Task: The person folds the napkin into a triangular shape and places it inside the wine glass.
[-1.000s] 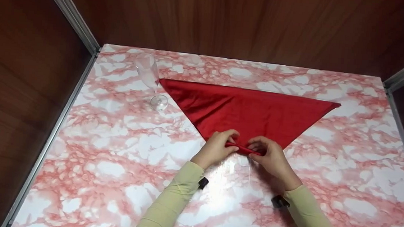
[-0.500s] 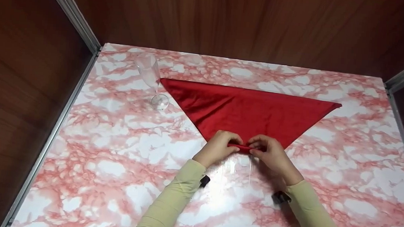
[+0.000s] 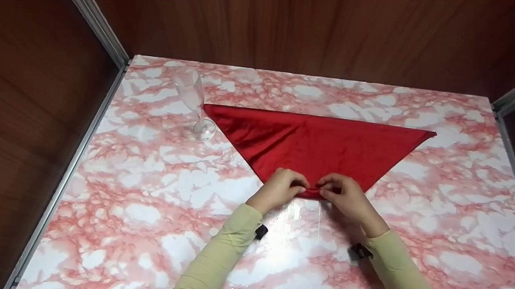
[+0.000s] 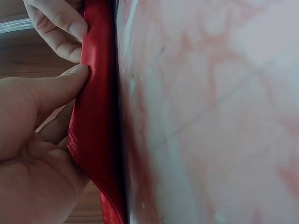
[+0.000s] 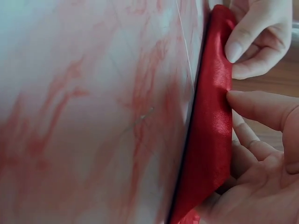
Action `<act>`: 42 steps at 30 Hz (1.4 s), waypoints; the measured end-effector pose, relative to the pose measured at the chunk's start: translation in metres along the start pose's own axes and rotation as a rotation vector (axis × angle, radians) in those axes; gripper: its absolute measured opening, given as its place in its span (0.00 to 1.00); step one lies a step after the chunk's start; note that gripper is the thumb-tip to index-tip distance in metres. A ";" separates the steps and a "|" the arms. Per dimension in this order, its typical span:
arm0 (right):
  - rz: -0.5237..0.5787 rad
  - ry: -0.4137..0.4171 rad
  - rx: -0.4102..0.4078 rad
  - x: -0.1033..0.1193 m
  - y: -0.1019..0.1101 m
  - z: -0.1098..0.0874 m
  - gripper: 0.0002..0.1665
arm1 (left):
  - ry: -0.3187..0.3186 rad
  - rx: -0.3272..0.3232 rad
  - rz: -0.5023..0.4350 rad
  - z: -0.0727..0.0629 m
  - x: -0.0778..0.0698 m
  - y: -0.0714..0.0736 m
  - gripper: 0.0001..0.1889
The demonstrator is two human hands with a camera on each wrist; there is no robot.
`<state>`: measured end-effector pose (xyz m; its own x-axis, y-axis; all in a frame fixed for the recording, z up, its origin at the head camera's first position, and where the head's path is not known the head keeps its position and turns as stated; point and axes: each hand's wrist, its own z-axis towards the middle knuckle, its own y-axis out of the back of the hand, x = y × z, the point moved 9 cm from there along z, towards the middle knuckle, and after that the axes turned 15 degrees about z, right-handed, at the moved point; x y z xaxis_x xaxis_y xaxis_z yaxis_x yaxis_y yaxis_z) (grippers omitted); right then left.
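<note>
A red satin napkin (image 3: 316,153) lies on the table, its long straight edge at the back and its short folded edge toward me. My left hand (image 3: 280,188) pinches that near edge just left of its middle. Close beside it, my right hand (image 3: 348,198) pinches the same edge from the right. In the left wrist view, the left thumb (image 4: 70,84) presses the front of the upright red fold, with other fingers partly hidden behind. From the right wrist view, the right thumb (image 5: 252,102) likewise sits against the fold.
A clear stemmed glass (image 3: 190,91) stands at the back left, right by the napkin's left corner. The tabletop (image 3: 143,190) has a red and white marbled pattern. Dark wood-look panels (image 3: 294,28) with metal edging enclose the back and sides.
The napkin's back edge has shifted slightly toward me at the left. My left hand has moved a little right, so both hands are closer together, and the pinched edge sits slightly nearer me.
</note>
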<state>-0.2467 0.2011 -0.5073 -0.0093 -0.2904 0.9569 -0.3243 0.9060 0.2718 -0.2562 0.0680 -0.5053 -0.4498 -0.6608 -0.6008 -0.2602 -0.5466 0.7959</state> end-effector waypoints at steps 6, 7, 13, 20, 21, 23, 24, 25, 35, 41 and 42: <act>-0.018 0.101 -0.061 0.012 0.005 -0.003 0.14 | -0.011 -0.030 0.056 0.000 0.001 0.001 0.04; -0.012 0.118 -0.070 0.014 0.006 -0.004 0.15 | -0.009 -0.029 0.062 0.000 0.001 0.001 0.04; -0.008 0.170 -0.091 0.023 0.006 -0.008 0.16 | 0.013 0.001 0.084 0.003 0.001 0.000 0.05; 0.014 0.172 -0.022 0.023 -0.004 -0.006 0.16 | 0.044 0.024 0.064 0.005 0.004 -0.001 0.06; 0.010 0.166 -0.021 0.022 -0.004 -0.006 0.16 | 0.044 0.024 0.061 0.005 0.004 -0.001 0.06; 0.005 0.155 -0.020 0.020 -0.005 -0.005 0.16 | 0.044 0.024 0.054 0.005 0.004 -0.001 0.06; 0.007 0.149 -0.019 0.019 -0.005 -0.004 0.16 | 0.044 0.022 0.048 0.005 0.004 0.000 0.06; 0.009 0.144 -0.016 0.018 -0.006 -0.004 0.16 | 0.043 0.021 0.045 0.005 0.004 0.000 0.06; 0.009 0.107 0.010 0.025 -0.009 -0.004 0.17 | 0.006 -0.024 0.090 0.004 0.000 0.005 0.07; 0.008 0.097 0.009 0.018 -0.006 -0.001 0.18 | -0.045 -0.044 -0.074 0.003 -0.005 0.007 0.11; -0.001 0.094 0.007 0.012 -0.005 0.001 0.18 | -0.047 -0.038 -0.099 0.003 -0.004 0.007 0.11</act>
<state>-0.2460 0.1933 -0.4971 0.0793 -0.2606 0.9622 -0.3313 0.9035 0.2721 -0.2590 0.0689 -0.4970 -0.4632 -0.5786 -0.6713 -0.2727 -0.6276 0.7292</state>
